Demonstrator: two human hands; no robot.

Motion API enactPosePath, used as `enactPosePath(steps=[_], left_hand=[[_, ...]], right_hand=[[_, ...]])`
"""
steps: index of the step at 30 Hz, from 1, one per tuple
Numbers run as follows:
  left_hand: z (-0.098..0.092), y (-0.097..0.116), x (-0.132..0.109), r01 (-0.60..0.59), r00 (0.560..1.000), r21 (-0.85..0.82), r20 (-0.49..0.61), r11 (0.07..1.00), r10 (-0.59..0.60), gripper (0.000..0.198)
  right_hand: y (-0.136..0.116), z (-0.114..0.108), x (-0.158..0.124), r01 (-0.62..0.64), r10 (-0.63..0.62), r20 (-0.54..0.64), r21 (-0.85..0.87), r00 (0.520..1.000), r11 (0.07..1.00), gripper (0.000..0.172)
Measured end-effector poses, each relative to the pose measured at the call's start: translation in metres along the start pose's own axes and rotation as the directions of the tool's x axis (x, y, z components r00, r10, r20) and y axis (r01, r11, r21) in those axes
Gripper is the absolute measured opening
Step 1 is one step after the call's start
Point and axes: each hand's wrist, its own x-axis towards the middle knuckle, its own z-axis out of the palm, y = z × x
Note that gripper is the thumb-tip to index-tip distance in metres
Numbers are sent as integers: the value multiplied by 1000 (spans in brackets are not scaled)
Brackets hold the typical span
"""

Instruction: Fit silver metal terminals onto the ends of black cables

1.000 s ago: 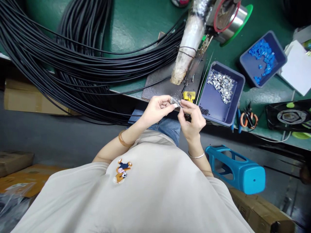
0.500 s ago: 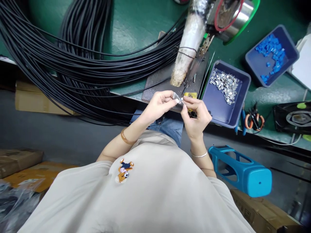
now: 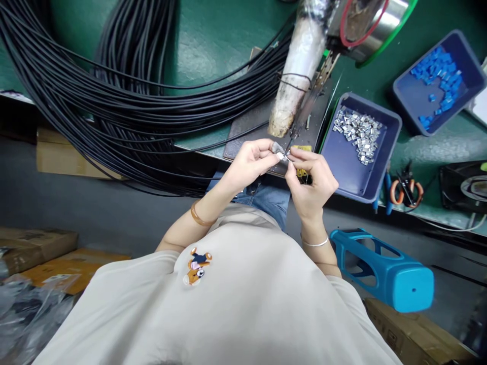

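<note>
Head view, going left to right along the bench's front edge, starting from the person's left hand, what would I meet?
Left hand → right hand → tray of small metal pieces → orange-handled tool → black fan-like unit.

Desk (image 3: 213, 45): fairly bright, lit fr. above, pale sheen on green top.
Floor (image 3: 133, 218): dim, in shade.
Shirt (image 3: 243, 299): pale, even light, soft fold shadows.
Metal spool (image 3: 393, 25): strong glints.
Plastic bags (image 3: 34, 314): patchy glare.
L hand (image 3: 251, 165) & R hand (image 3: 314, 182): well lit; sm. piece (image 3: 285, 157) btwn them too blurry for detail.
Pic edges: wide-angle stretch, softer focus, top R corner v. dark.
</note>
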Motion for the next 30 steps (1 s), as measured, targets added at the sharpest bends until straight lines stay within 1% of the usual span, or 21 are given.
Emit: enactPosePath(steps=[3, 9, 14, 19, 24, 27, 30], left_hand=[[0, 1, 0, 12, 1000, 5, -5, 1000, -12, 25], [-4, -4, 0, 79, 997, 19, -2, 997, -79, 27], [-3, -4, 1, 69, 998, 16, -11, 997, -69, 25], [-2, 1, 2, 54, 998, 6, -9, 999, -54, 20], [-4, 0, 0, 90, 996, 0, 24, 996, -90, 17], [-4, -1, -1, 108, 994, 10, 28, 994, -108, 17], [-3, -1, -3, 106, 994, 26, 32, 994, -107, 18]], right_hand=[[-2, 0, 0, 6, -6, 7, -18, 1000, 1000, 9], [-1, 0, -3, 2, -1, 36, -30, 999, 1000, 10], [1, 0, -2, -10, 11, 39, -10, 999, 1000, 10], [-2, 0, 2, 10, -9, 14, -31, 1000, 999, 11], [-2, 0, -1, 29, -29, 32, -13, 999, 999, 12], [-2, -1, -4, 22, -20, 53, -36, 998, 999, 13], [-2, -2, -5, 29, -27, 44, -45, 999, 999, 14]])
